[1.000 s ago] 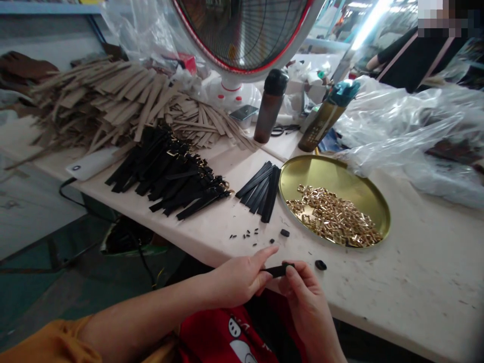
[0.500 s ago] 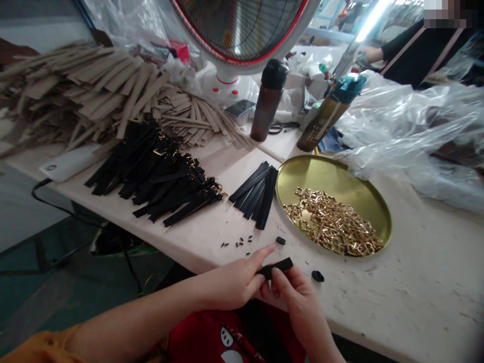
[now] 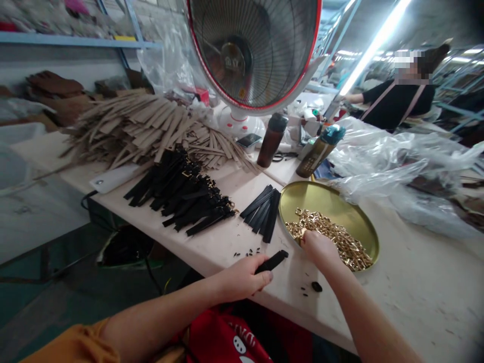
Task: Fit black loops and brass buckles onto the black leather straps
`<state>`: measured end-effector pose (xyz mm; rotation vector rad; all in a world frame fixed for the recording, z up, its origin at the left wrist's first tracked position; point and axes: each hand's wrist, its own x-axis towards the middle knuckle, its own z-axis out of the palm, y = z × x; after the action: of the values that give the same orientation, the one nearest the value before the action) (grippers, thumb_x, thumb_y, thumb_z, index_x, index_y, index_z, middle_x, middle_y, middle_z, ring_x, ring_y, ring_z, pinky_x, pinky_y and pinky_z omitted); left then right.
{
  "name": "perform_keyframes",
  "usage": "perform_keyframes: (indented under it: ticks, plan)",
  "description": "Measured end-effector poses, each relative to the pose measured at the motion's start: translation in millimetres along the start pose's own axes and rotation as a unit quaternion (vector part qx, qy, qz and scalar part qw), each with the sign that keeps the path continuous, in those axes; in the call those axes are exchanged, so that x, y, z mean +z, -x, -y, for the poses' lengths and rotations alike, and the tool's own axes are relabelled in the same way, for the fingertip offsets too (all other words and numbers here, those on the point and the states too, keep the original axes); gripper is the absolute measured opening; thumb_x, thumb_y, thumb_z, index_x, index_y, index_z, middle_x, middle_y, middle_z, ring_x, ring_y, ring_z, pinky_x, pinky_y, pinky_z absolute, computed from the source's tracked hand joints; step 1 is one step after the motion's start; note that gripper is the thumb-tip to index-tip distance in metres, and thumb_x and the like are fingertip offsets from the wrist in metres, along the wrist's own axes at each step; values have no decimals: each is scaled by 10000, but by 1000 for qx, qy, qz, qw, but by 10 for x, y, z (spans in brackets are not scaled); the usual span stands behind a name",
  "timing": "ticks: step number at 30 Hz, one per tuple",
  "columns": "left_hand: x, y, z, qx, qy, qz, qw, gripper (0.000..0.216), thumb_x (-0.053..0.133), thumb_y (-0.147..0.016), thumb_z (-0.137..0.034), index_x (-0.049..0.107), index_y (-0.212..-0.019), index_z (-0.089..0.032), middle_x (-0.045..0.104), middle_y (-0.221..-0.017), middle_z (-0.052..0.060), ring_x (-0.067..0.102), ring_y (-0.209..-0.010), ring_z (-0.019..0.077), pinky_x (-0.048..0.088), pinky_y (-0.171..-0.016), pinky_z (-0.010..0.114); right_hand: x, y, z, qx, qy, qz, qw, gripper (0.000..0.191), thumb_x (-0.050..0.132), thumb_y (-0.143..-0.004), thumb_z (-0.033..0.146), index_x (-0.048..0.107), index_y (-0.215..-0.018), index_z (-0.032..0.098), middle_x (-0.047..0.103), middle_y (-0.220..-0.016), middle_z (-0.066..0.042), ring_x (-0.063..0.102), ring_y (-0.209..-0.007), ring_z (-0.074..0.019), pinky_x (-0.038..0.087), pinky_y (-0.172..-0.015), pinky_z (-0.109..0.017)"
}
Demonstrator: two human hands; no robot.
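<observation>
My left hand (image 3: 244,276) is closed around one end of a short black strap (image 3: 273,261), held at the near edge of the pale table (image 3: 416,282). My right hand (image 3: 319,247) reaches over the near rim of a round gold tray (image 3: 333,201), knuckles up, with its fingertips down among several small gold buckles (image 3: 340,241). I cannot make out whether those fingers have pinched one. A small stack of loose black straps (image 3: 262,212) lies just left of the tray.
A row of black straps with buckles (image 3: 185,194) and a heap of tan strips (image 3: 147,126) cover the left of the table. A large fan (image 3: 255,55), two bottles (image 3: 271,140) (image 3: 319,151) and clear plastic bags (image 3: 408,166) stand behind. Another person (image 3: 397,98) works at the far right.
My right hand let go of the black strap and moved right and forward onto the buckles in the tray. My left hand kept the strap. My head tipped up.
</observation>
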<state>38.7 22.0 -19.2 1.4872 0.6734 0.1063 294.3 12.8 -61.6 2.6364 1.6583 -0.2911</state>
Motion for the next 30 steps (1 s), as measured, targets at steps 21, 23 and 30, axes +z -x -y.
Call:
perform_keyframes:
  ticks: [21,23,30]
  plan:
    - [-126,74,-100,101,57,-75,990,339,390,-831,-465,458,-870,-136,388,-503,-77,358,-424,54,295,-425,172,-114,1278,997,81,-828,80,549,275,758,-600,243,635,-839,184,635,-775,2,602,-658,-101,503,-668,-219]
    - [-124,61,-103,93,37,-87,991,307,353,-852,-421,456,-901,-136,395,-502,-76,366,-430,58,302,-438,174,-67,1244,954,92,-845,77,521,301,752,-581,178,635,-858,181,655,-839,-16,622,-767,-123,501,-748,-230]
    - [37,-44,-74,26,-84,-52,995,268,348,-843,-356,506,-885,-145,445,-526,-58,400,-454,72,303,-455,183,49,1065,774,141,-892,-12,430,213,692,-617,151,640,-821,178,679,-934,-44,625,-871,-127,496,-802,-229]
